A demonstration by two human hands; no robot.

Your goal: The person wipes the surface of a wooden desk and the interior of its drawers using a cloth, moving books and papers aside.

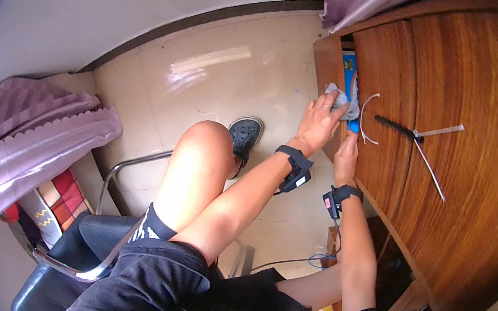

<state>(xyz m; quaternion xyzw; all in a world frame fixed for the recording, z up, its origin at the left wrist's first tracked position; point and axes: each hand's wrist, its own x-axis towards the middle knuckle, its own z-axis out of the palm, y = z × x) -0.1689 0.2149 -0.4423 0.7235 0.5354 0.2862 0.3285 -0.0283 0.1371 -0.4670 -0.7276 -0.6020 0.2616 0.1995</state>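
My left hand [318, 122] reaches to the open drawer [328, 70] at the edge of the polished brown wooden surface [484, 129], and its grip is closed around a soft, crumpled grey cloth [345, 102]. The cloth bunches out past my fingertips and lies against a flat bright blue thing [349, 63] inside the drawer; only a narrow strip of that blue shows, so I cannot tell what it is. My right hand [347, 157] sits just beside the left, pressed edge-on against the lip of the wood below the cloth. Its fingers are turned away from view, and I cannot tell whether that grip is open or closed, or whether it holds anything.

On the wood, near the drawer, a thin white cord [366, 117] curls in a loop. Further along lies a slim black stick [395, 127] that meets two pale, thin rods [431, 169] spreading apart in a fork. The grain of the wood is glossy and streaked.

Each wrist wears a black strap with a small box [298, 169]; a thin cable hangs from the right one. My bare knee rises in the middle, over a smooth cream tiled floor [222, 78] with a dark grey perforated clog [245, 134] on it. A ribbed mauve fabric [22, 131] drapes at the left, beside a black padded chair with a chromed tube frame [129, 165].
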